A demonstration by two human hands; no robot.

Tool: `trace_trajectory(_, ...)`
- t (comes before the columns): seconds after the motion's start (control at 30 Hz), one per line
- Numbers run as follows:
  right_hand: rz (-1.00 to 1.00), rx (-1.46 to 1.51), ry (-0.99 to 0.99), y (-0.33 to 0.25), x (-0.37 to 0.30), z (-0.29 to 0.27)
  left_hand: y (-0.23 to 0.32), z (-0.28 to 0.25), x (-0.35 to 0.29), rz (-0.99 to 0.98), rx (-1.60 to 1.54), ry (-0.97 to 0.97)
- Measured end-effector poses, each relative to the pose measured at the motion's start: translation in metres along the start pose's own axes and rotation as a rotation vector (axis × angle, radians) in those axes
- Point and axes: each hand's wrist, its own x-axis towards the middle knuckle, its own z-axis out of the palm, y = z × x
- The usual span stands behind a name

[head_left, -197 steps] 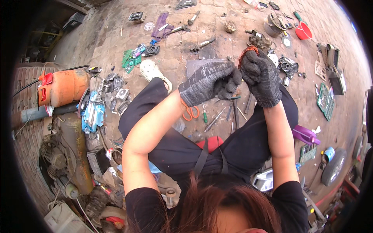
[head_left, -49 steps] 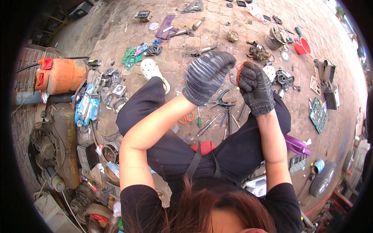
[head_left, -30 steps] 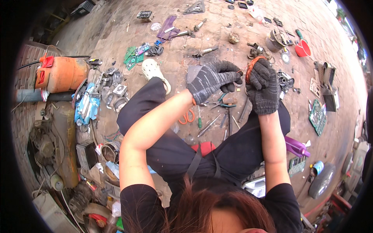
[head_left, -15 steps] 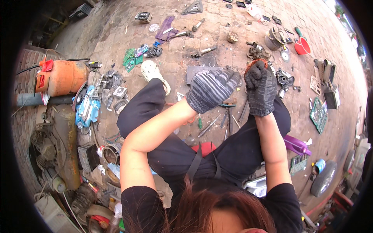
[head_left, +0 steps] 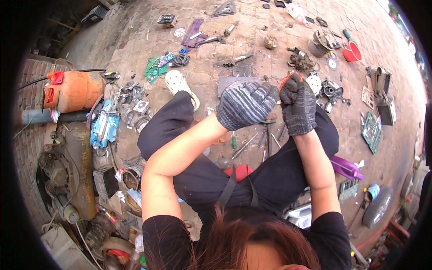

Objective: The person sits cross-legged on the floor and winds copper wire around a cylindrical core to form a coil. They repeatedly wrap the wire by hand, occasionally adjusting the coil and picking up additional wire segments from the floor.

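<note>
Both my hands wear grey-and-black striped knit gloves and meet over a metal plate (head_left: 234, 83) on the ground between my legs. My left hand (head_left: 246, 105) is closed, knuckles up, its fingertips close to the other hand; what it pinches is hidden. My right hand (head_left: 299, 108) is curled into a fist around a loop of thin orange-red wire (head_left: 285, 81), which shows past its fingers at the upper left. Beneath my hands lie a hammer (head_left: 269, 135), a green-handled screwdriver (head_left: 234, 143) and several other hand tools.
Green circuit boards (head_left: 155, 69) lie ahead on the left, another board (head_left: 372, 132) to the right. An orange gas cylinder (head_left: 74, 92) stands left. A red scoop (head_left: 352, 52), a metal bucket (head_left: 320, 44) and greasy metal parts (head_left: 300, 60) are at the far right.
My hands have drawn closer together, the right one shifting slightly left. More of the hammer shows below them. The wire stays in my right hand.
</note>
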Motion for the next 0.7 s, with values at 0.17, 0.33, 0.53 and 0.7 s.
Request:
trace_trajectory(0.17,-0.175,-0.47,0.008,-0.001,-0.007,0.0,-0.007,-0.016,0.017,-0.185,-0.081,0.031)
trace_trajectory(0.33,-0.393,-1.109,0.007,-0.014,-0.001,-0.018,-0.032,-0.002,0.018,-0.569,-0.639,0.129)
trace_trajectory(0.53,-0.451,-1.207,-0.125,-0.022,-0.003,-0.01,-0.032,0.0,0.01,-0.761,-0.798,-0.076)
trace_trajectory(0.7,-0.075,-0.643,-0.148,-0.024,0.001,-0.02,-0.033,-0.008,0.02,-0.392,-0.184,0.058)
